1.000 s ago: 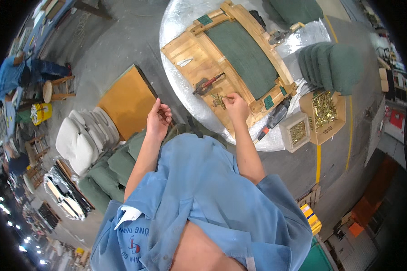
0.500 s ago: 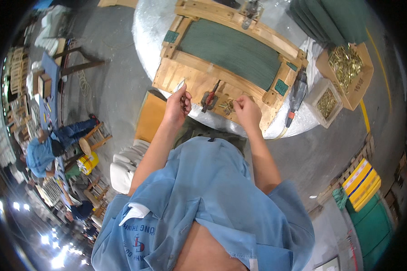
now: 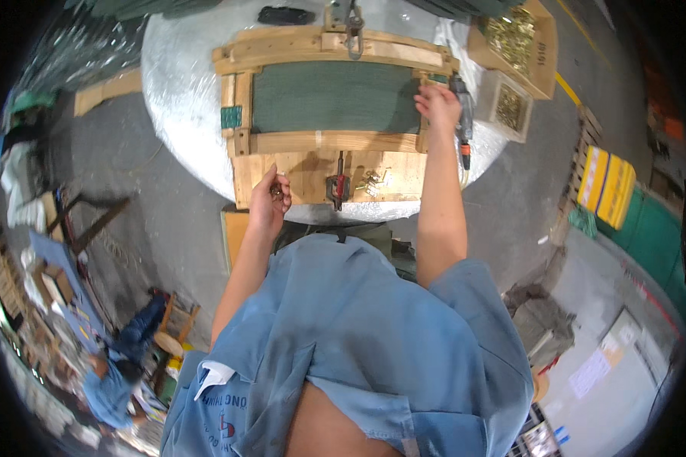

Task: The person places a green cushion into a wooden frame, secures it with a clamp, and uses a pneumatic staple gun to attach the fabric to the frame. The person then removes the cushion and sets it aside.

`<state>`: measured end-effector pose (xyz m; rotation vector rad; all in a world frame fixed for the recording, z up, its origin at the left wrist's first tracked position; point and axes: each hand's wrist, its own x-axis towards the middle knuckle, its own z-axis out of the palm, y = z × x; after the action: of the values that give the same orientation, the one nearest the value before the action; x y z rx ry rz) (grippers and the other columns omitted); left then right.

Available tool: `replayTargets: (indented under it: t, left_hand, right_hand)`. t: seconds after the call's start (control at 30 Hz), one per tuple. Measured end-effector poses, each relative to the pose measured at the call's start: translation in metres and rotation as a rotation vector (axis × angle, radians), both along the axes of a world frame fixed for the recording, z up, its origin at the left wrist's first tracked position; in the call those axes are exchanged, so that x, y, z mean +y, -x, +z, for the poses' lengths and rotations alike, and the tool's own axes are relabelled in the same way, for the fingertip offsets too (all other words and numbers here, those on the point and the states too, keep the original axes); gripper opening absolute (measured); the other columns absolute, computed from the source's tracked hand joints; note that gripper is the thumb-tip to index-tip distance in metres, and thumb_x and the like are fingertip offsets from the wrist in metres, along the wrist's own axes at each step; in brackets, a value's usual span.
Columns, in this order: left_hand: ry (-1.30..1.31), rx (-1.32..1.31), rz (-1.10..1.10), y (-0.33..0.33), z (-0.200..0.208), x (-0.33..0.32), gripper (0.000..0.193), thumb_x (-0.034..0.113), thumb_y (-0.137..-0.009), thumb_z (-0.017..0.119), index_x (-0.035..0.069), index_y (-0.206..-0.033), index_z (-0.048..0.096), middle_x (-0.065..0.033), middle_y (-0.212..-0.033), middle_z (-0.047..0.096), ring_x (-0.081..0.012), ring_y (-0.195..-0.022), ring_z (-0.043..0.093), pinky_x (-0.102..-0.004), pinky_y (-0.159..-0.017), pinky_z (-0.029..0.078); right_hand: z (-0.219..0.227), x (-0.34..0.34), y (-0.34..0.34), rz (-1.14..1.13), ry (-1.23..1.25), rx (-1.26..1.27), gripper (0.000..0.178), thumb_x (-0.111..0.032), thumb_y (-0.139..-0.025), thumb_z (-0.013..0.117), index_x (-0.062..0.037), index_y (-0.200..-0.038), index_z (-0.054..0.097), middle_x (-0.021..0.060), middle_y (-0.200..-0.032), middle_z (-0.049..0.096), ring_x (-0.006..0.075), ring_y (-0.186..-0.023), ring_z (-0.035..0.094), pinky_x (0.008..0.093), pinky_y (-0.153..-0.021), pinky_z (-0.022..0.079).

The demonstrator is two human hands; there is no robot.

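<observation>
Timber frame point(image 3: 297, 142) around a dark green panel point(image 3: 328, 95) lies crosswise on a plywood board point(image 3: 405, 167), centred ahead of the person. At its right end the right hand point(image 3: 440, 107) covers part of the end piece, its fingertips bunched; whether they pinch a small fitting or merely touch the wood, I cannot tell. The left hand point(image 3: 269, 202) is near the board's front left, fingers half curled about something small and shaded; how firmly they close is unclear.

The step in hand seems to be handwork at that right end. The next move there probably calls for exact fingertip placement, with the left hand's contents kept within reach.

Nearer the person, a red-handled tool point(image 3: 339, 184) lies beside loose brass-coloured pieces point(image 3: 372, 181). Beyond the frame's right end rests a power driver point(image 3: 463, 114); farther out stand a pale tray point(image 3: 507, 135) and a cardboard box point(image 3: 543, 72), both holding metal hardware.
</observation>
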<state>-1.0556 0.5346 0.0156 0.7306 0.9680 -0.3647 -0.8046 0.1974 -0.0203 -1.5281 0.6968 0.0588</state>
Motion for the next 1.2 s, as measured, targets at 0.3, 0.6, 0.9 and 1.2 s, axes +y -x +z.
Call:
replayTargets:
  t: [0.3, 0.6, 0.9, 1.2]
  left_hand:
    - [-0.006, -0.041, -0.190, -0.005, 0.004, 0.097, 0.041, 0.043, -0.109, 0.055, 0.013, -0.084, 0.063, 0.0013, -0.069, 0.056, -0.0112, -0.058, 0.051, -0.0259, -0.053, 0.039]
    - [-0.142, -0.062, -0.456, -0.029, -0.015, 0.130, 0.045, 0.045, -0.108, 0.056, 0.010, -0.080, 0.063, 0.0014, -0.065, 0.055, -0.0105, -0.053, 0.050, -0.0261, -0.050, 0.038]
    - [-0.417, -0.363, -0.724, -0.036, -0.035, 0.108, 0.054, 0.035, -0.105, 0.066, 0.008, -0.061, 0.050, 0.0062, -0.060, 0.042, -0.0063, -0.058, 0.037, -0.0319, -0.053, 0.028]
    - [-0.746, -0.375, -0.252, -0.071, -0.049, 0.170, 0.046, 0.027, -0.106, 0.063, 0.007, -0.065, 0.053, 0.0057, -0.065, 0.045, -0.0057, -0.064, 0.039, -0.0308, -0.057, 0.033]
  right_hand:
    - [-0.012, 0.026, 0.134, 0.048, 0.475, -0.027, 0.018, -0.016, -0.096, 0.071, -0.0074, -0.112, 0.071, 0.0129, -0.096, 0.077, 0.0220, -0.077, 0.075, 0.0360, -0.064, 0.058]
    - [0.034, 0.072, 0.227, 0.203, 0.984, 0.593, 0.032, -0.040, -0.088, 0.075, -0.0193, -0.112, 0.076, 0.0081, -0.105, 0.080, 0.0317, -0.104, 0.075, 0.0450, -0.093, 0.057]
    - [-0.025, 0.049, 0.238, 0.033, 0.779, 0.499, 0.044, -0.047, -0.082, 0.083, -0.0150, -0.111, 0.081, 0.0078, -0.103, 0.081, 0.0290, -0.100, 0.077, 0.0427, -0.088, 0.059]
    - [-0.001, 0.072, 0.220, -0.188, 0.478, 0.229, 0.029, -0.030, -0.088, 0.084, -0.0031, -0.097, 0.076, 0.0073, -0.088, 0.077, 0.0176, -0.079, 0.073, 0.0354, -0.074, 0.058]
